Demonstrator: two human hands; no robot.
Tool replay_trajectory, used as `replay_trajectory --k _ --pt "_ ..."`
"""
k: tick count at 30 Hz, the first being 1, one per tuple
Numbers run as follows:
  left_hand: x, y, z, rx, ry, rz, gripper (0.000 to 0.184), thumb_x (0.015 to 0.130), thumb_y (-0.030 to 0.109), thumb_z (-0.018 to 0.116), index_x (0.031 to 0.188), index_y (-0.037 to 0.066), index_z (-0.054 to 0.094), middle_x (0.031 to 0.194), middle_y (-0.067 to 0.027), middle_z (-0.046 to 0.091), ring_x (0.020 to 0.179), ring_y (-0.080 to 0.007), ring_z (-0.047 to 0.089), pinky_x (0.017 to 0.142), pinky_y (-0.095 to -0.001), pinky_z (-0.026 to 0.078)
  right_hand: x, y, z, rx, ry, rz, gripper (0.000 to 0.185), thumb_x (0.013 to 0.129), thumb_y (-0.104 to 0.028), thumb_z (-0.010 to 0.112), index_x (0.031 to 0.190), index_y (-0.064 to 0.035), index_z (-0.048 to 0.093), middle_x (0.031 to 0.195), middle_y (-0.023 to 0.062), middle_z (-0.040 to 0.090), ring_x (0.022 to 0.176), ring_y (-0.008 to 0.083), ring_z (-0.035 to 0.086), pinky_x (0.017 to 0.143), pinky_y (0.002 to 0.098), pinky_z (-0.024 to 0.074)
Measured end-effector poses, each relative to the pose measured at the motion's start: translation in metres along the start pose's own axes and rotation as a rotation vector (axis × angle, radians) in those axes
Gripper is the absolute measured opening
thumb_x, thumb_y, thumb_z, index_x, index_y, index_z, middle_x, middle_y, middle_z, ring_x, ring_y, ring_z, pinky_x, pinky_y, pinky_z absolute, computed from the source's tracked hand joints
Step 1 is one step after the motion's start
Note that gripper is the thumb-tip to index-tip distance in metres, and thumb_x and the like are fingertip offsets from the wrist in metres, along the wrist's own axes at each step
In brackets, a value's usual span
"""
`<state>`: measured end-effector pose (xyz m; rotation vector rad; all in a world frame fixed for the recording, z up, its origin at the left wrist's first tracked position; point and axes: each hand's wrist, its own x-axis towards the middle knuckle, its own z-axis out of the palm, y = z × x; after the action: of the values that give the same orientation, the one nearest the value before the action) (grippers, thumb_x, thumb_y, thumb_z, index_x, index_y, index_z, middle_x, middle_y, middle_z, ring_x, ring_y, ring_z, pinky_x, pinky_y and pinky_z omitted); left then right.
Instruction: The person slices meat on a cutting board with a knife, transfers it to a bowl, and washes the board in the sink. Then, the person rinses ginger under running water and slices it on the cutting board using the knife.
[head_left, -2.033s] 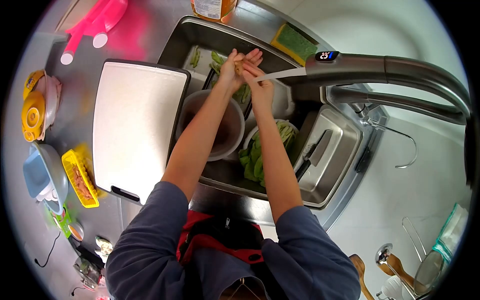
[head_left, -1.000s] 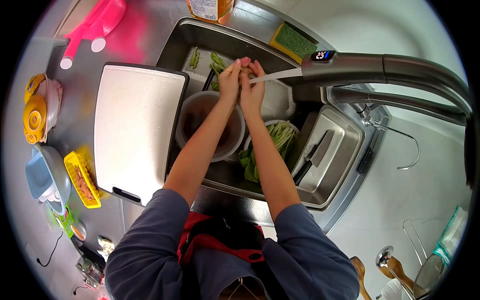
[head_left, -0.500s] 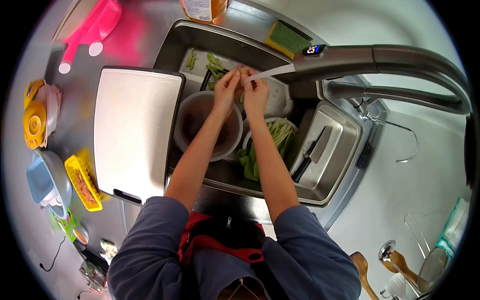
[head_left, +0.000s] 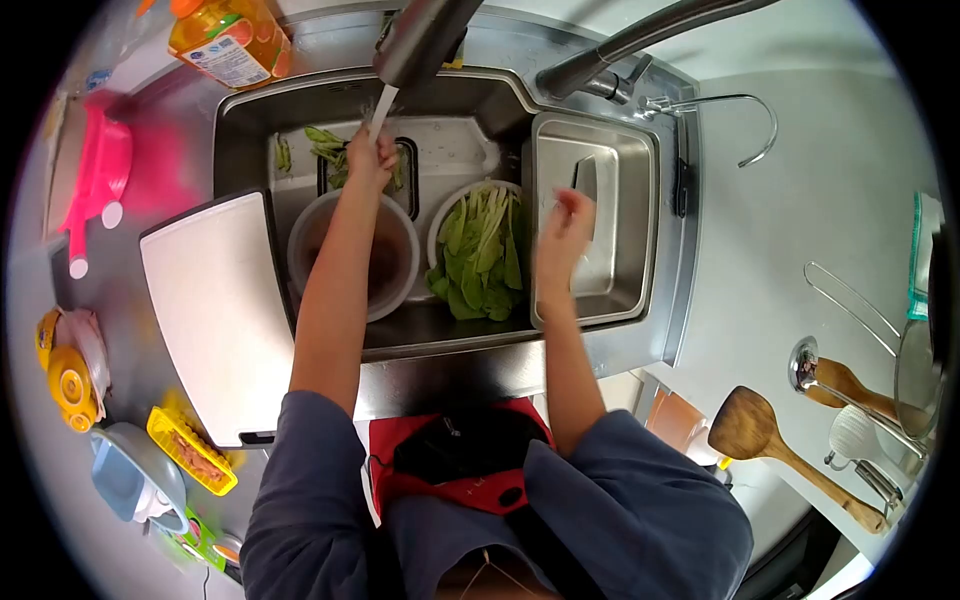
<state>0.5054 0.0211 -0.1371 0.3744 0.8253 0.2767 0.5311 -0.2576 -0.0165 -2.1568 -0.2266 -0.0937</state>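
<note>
My left hand (head_left: 372, 160) is in the stream of water under the faucet head (head_left: 410, 50), fingers curled round something I cannot make out. Beneath that forearm stands a pale bowl (head_left: 297, 240) with brownish liquid, beside cut green pieces (head_left: 328, 145) on the sink floor. My right hand (head_left: 567, 235) is blurred over the steel tray (head_left: 620, 295) on the right. Part of a knife blade (head_left: 586, 172) shows beyond its fingers; the knife's handle is hidden. Between the hands, leafy greens (head_left: 480, 250) fill a white bowl (head_left: 436, 235).
A white cutting board (head_left: 220, 310) overlaps the sink's left side. An orange bottle (head_left: 235, 45) stands behind it. Left on the counter are a pink-handled item (head_left: 100, 170) and a yellow tray (head_left: 195, 450) of meat. A wooden spatula (head_left: 750, 425) lies at right.
My hands have parted: both were together at a small pale piece under the water, and the right has moved over to the steel tray. The view has shifted, showing the greens more fully.
</note>
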Motion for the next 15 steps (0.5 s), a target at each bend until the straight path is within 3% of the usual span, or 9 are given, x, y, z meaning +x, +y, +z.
replay_trajectory --k 1,3,5,6,7,9,10,13,15 --pt "-0.001 0.000 -0.001 0.003 0.006 0.013 0.027 0.103 0.031 0.034 0.093 0.009 0.047 0.059 -0.0007 0.037 0.044 -0.0101 0.031 0.036 -0.0244 0.019 0.004 0.038 -0.019 -0.134 0.042 0.037 0.023 0.085 -0.007 0.059 0.105 0.0024 0.055 0.102 0.0157 0.056 0.095 0.0294 0.055 0.086 0.0377 0.0435" --pt "0.000 0.002 -0.006 -0.178 -0.147 -0.147 0.022 0.102 0.023 0.034 0.091 0.008 0.046 0.062 -0.0017 0.038 0.045 -0.0103 0.032 0.037 -0.0244 0.020 0.005 0.088 -0.052 -0.578 -0.080 0.011 0.035 0.082 -0.017 0.067 0.106 0.0028 0.051 0.101 0.0179 0.055 0.099 0.0328 0.054 0.088 0.0413 0.0434" --pt "-0.010 0.005 0.003 -0.090 -0.094 -0.096 0.019 0.101 0.018 0.034 0.089 0.007 0.044 0.066 -0.0034 0.042 0.046 -0.0106 0.031 0.039 -0.0245 0.022 0.000 0.114 -0.059 -0.733 -0.178 0.148 0.050 0.079 -0.024 0.073 0.112 0.0015 0.046 0.099 0.0206 0.056 0.101 0.0369 0.054 0.089 0.0452 0.0427" --pt "-0.012 0.005 -0.004 -0.173 -0.298 -0.102 0.015 0.100 0.014 0.036 0.096 0.004 0.046 0.078 -0.0079 0.049 0.058 -0.0133 0.040 0.049 -0.0248 0.034 -0.001 0.120 -0.062 -0.728 -0.259 0.186 0.059 0.078 -0.024 0.074 0.117 0.0012 0.039 0.105 0.0253 0.056 0.104 0.0400 0.054 0.090 0.0461 0.0426" --pt "-0.013 0.003 -0.009 -0.171 -0.293 -0.088 0.015 0.100 0.014 0.036 0.096 0.004 0.046 0.078 -0.0079 0.049 0.058 -0.0133 0.040 0.049 -0.0248 0.034 0.001 0.127 -0.061 -0.718 -0.267 0.177 0.059 0.078 -0.024 0.074 0.117 0.0012 0.039 0.105 0.0253 0.056 0.104 0.0400 0.054 0.090 0.0461 0.0426" --pt "-0.015 -0.003 -0.016 -0.352 -0.335 -0.126 0.022 0.096 0.016 0.043 0.113 0.004 0.052 0.099 -0.0125 0.052 0.085 -0.0195 0.050 0.071 -0.0295 0.042 0.001 0.137 -0.058 -0.582 -0.362 0.331 0.057 0.077 -0.022 0.076 0.113 0.0019 0.039 0.105 0.0294 0.056 0.099 0.0448 0.056 0.086 0.0447 0.0443" --pt "-0.018 -0.005 -0.019 -0.388 -0.337 -0.098 0.028 0.096 0.012 0.046 0.122 0.001 0.049 0.108 -0.0142 0.051 0.098 -0.0223 0.049 0.083 -0.0345 0.042 0.000 0.138 -0.058 -0.512 -0.366 0.307 0.055 0.078 -0.016 0.073 0.115 0.0022 0.036 0.106 0.0317 0.056 0.099 0.0468 0.056 0.086 0.0461 0.0442" --pt "-0.026 -0.006 -0.015 -0.553 -0.201 -0.072 0.025 0.099 0.019 0.047 0.114 -0.001 0.046 0.099 -0.0120 0.049 0.087 -0.0207 0.046 0.076 -0.0337 0.044 -0.003 0.139 -0.058 -0.523 -0.260 0.215 0.051 0.078 -0.011 0.068 0.118 0.0009 0.038 0.106 0.0296 0.058 0.100 0.0462 0.058 0.086 0.0482 0.0458" --pt "-0.023 -0.006 -0.029 -0.577 -0.299 -0.133 0.029 0.100 0.024 0.047 0.116 0.000 0.046 0.095 -0.0108 0.049 0.085 -0.0194 0.046 0.070 -0.0282 0.043 -0.004 0.112 -0.078 -0.547 -0.205 0.281 0.045 0.082 -0.012 0.060 0.119 0.0022 0.039 0.107 0.0312 0.057 0.101 0.0467 0.058 0.085 0.0484 0.0455"
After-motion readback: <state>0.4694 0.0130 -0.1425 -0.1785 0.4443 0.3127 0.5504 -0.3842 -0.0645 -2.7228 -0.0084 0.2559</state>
